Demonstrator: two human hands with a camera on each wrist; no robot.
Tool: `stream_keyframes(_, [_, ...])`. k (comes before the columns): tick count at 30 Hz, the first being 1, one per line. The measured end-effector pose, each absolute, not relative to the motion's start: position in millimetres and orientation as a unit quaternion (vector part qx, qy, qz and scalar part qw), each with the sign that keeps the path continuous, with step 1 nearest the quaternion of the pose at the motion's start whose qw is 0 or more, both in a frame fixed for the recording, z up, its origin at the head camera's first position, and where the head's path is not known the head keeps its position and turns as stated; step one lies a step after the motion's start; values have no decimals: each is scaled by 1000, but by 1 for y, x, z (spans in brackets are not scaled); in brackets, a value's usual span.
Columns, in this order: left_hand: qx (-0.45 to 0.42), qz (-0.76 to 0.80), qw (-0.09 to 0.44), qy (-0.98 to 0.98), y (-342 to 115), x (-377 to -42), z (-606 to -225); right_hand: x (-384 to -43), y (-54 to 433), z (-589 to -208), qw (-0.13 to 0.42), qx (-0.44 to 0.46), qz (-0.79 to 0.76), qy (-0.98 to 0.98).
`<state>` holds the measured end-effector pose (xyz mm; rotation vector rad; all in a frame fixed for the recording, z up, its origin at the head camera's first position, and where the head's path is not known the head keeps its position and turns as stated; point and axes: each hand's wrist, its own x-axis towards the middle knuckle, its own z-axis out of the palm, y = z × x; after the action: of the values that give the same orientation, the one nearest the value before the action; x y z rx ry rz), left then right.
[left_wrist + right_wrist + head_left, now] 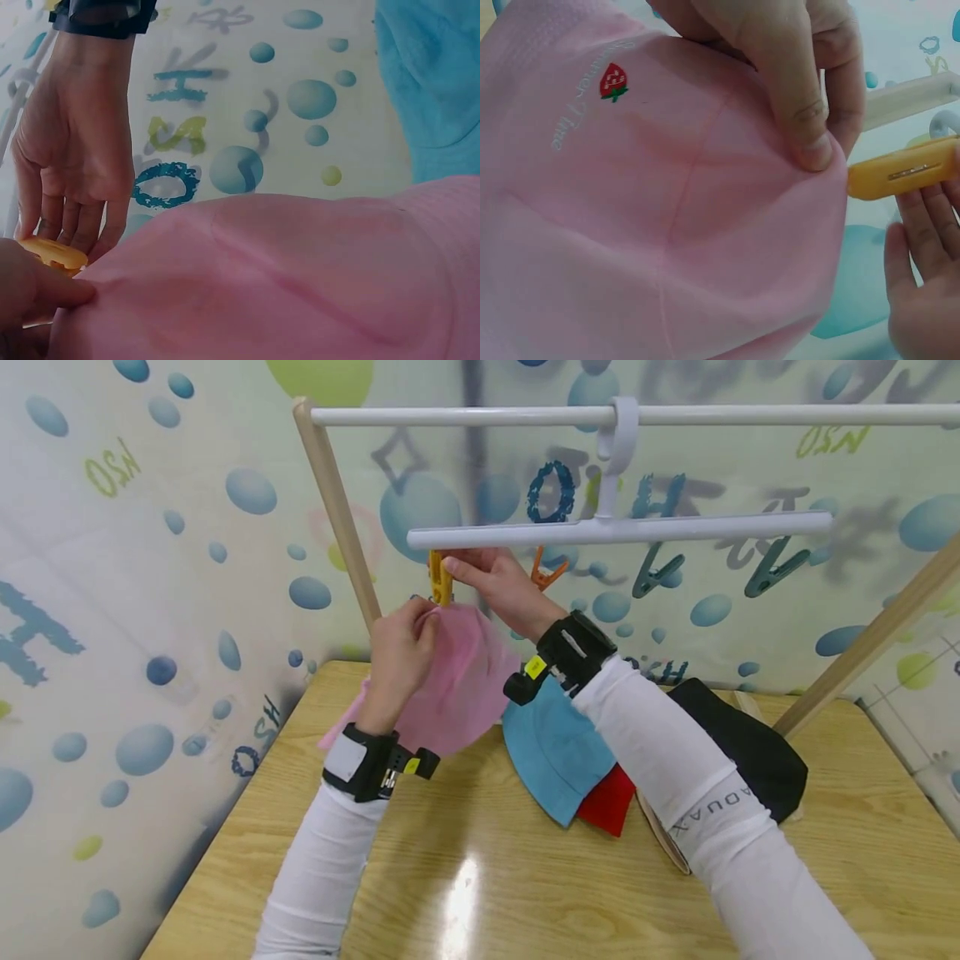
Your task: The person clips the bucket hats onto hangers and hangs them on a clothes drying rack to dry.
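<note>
A pink bucket hat (468,693) hangs with its crown upward below the left end of a white hanger (525,533). My left hand (401,660) pinches the top of the crown between thumb and fingers. Thumb and fingers of my right hand (506,589) grip a yellow clip (440,581) that hangs from the hanger. The clip's lower end meets the cloth in the right wrist view; whether its jaws have closed over the cloth I cannot tell. A small strawberry (615,81) and white lettering mark the hat's side.
The hanger hooks over a white rod (450,417) on wooden posts (337,510). An orange clip (546,570) and two green clips (776,568) hang farther right. A blue hat (558,747), red cloth (609,802) and black hat (738,747) lie on the wooden table (360,877).
</note>
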<state>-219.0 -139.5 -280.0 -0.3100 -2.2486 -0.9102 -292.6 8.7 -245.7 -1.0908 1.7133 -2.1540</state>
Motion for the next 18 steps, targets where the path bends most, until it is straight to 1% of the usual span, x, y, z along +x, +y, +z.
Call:
stream_keyframes(5, [-114,-347,360,-859,-140,-218,-281,-291,4,-247,73,-345,-739,574])
stream_keyframes(11, [-103,-330,393,-852,-141,-215,-278,-290,-2,-246,61,-339,-747,569])
stream_keyframes(18, [-104,-324,403,-849,-142,-212,-273,-288,-6,-245,53,-326,-749,574])
